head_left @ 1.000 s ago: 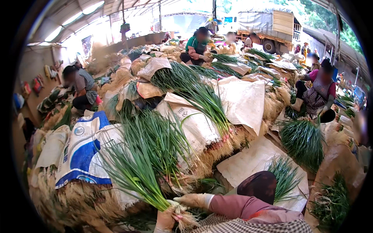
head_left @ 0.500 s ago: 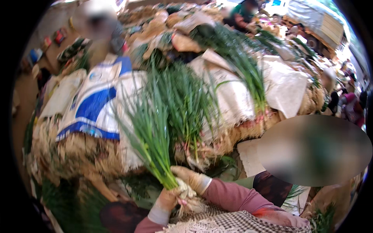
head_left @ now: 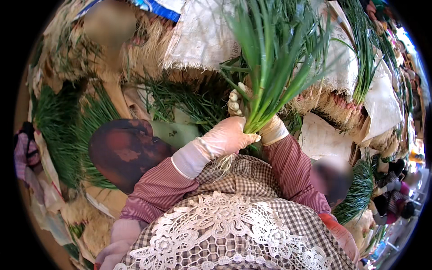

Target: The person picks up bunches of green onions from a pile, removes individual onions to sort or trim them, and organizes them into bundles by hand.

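Note:
A bunch of green onions (head_left: 263, 85) stands in front of me, its long leaves fanning up and away. My left hand (head_left: 229, 133), in a pale thin glove, closes on the bunch's lower end with the thumb pressed along it. Behind and to the right of the stalks, my gloved right hand (head_left: 272, 130) is wrapped around the same bunch, most of its fingers hidden. Pale knobby shapes (head_left: 234, 102) show left of the stalks; whether they are fingertips or bulbs I cannot tell. Thin whitish roots (head_left: 223, 164) hang below my left hand.
Ahead lies a long pile of green onions with roots (head_left: 324, 101) facing me, partly covered by white sacks (head_left: 198, 38). More green onions (head_left: 96, 135) lie at my left and others (head_left: 357, 191) at my right. People (head_left: 396, 189) sit at the far right.
My view has tipped downward, so my lap and arms now fill more of it. The bunch has turned from leaning left to pointing up and slightly right; both hands still hold it.

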